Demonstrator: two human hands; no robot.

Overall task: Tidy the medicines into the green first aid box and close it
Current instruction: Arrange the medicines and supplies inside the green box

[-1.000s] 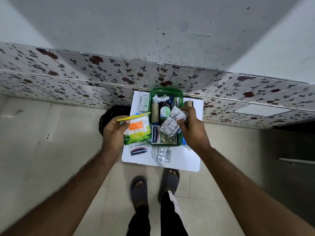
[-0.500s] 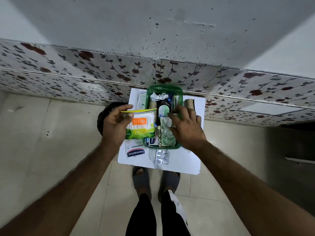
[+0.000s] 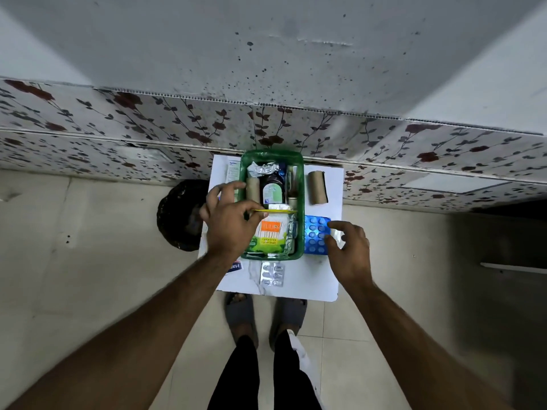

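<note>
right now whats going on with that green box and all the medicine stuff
A person is packing medicines into the open green first aid box on a small white table. The left hand holds a cotton swab pack over the box's near end. The right hand is open beside a blue blister pack lying just outside the box. A silver blister strip and a cardboard roll are also outside it.
</note>
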